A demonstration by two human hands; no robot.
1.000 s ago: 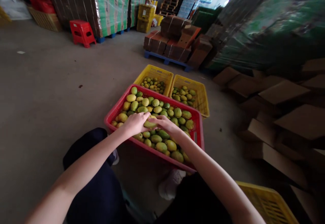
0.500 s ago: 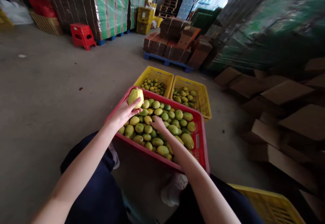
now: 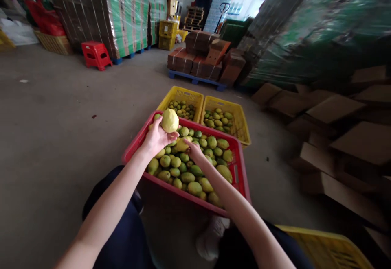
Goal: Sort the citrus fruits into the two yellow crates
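Note:
My left hand is closed around a large pale yellow lemon, held above the far left part of a red crate. The fruit's upper side shows between thumb and fingers. Just to the right and lower, my right hand pinches a smaller yellow lemon over the pile. Green and yellow lemons of mixed sizes fill the red crate in front of my legs.
Behind the red crate stand two yellow crates with more lemons. Another yellow crate is at lower right. Cardboard boxes lie on the right, and bundled cartons rest on a blue pallet. A red stool stands far left.
My left hand has shifted slightly right with its lemon. My right hand, which was down among the fruit, has lifted a yellow lemon. The view has tilted a little upward.

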